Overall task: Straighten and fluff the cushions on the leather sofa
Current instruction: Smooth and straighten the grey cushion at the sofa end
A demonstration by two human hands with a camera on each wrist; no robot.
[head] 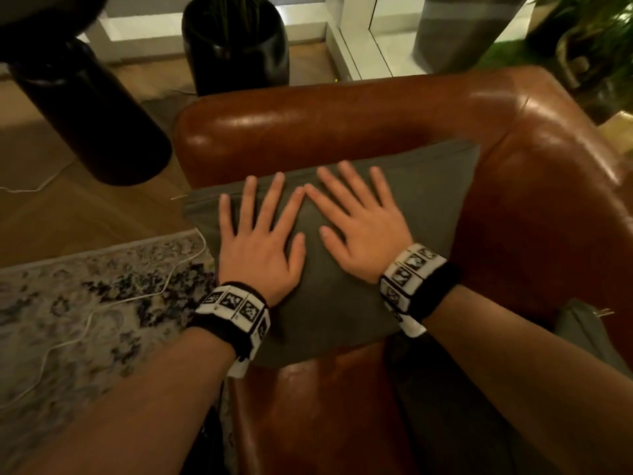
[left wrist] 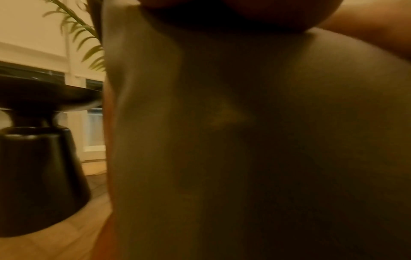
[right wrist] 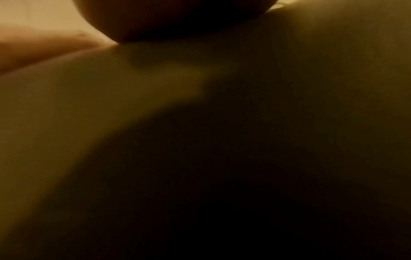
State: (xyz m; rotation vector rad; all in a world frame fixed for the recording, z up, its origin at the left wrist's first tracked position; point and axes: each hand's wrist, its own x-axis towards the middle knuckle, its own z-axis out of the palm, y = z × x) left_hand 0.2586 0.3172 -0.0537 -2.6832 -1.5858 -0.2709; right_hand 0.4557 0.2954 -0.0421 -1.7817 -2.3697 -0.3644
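A grey-green square cushion lies in the corner of the brown leather sofa, leaning toward its armrest. My left hand lies flat on the cushion's left half with fingers spread and straight. Beside it my right hand presses flat on the right half, and the two index fingertips touch near the top. In the left wrist view the cushion fills most of the frame, close and blurred. The right wrist view is dark, with only cushion fabric showing.
A second grey cushion sits at the right edge on the seat. Left of the sofa stand a black side table and a black planter. A patterned rug with a white cable covers the floor.
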